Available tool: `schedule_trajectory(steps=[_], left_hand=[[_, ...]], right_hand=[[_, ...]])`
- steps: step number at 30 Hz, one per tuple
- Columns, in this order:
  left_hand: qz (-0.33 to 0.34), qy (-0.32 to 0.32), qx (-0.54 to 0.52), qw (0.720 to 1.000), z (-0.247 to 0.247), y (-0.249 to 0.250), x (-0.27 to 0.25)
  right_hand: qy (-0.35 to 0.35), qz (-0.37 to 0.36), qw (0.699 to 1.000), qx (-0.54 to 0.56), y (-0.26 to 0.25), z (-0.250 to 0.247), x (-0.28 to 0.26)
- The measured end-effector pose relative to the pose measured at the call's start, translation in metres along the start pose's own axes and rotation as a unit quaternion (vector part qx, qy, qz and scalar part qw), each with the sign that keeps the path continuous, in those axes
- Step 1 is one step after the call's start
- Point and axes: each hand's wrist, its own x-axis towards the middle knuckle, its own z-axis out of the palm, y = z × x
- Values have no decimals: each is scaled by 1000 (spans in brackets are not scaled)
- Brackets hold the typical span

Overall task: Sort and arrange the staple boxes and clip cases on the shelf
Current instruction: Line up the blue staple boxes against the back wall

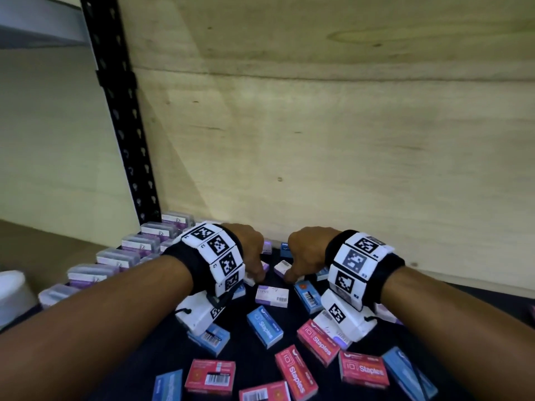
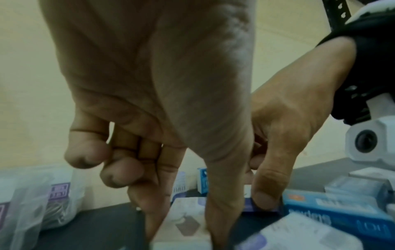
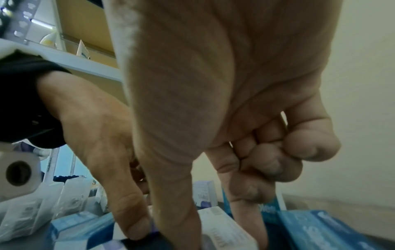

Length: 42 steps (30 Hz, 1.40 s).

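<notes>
My left hand (image 1: 256, 276) pinches a small white-and-purple staple box (image 2: 188, 218) between thumb and forefinger, its other fingers curled. Close beside it, my right hand (image 1: 289, 277) pinches a second white-and-purple box (image 3: 226, 225) the same way. Both boxes lie on the dark shelf mat (image 1: 162, 354) near the back wall. A third white-and-purple box (image 1: 272, 295) lies loose just in front of the hands. Blue staple boxes (image 1: 265, 327) and red staple boxes (image 1: 318, 341) are scattered nearer me. Clear clip cases (image 1: 115, 257) with purple labels stand in a row along the left.
A black perforated upright (image 1: 127, 134) rises at the left behind the clip cases. A plywood back wall (image 1: 347, 140) closes off the shelf. A white rounded object (image 1: 11, 293) sits at the far left edge. One blue box (image 1: 285, 246) stands against the back wall.
</notes>
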Motion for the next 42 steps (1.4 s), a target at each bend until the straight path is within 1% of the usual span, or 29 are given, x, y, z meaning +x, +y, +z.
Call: schedule_trajectory(steps=[5,8,12,16,20,24,31,35,38,42], left_hand=[[-6,38,26,999,-23,1,-12],[31,59,26,997,-44,17,-14],[104,87,28,990,-63,67,-6],[159,88,28,983,-70,130,12],[196,84,37,976,-70,178,30],[208,74,47,974,-68,204,44],[229,71,68,968,-64,215,53],[235,70,53,968,-61,211,52],[219,66,35,973,-63,191,46],[178,85,15,980,-69,132,32]], right_hand=[[44,12,999,11,25,-12,-23],[54,27,998,0,58,-15,-50],[46,66,997,-17,107,-2,-88],[32,117,993,-3,153,23,-116],[27,155,987,28,184,45,-130],[30,154,987,40,201,60,-130],[22,141,989,43,209,71,-122],[13,151,988,34,209,73,-122],[-4,155,988,23,204,69,-123],[39,123,991,41,181,55,-118]])
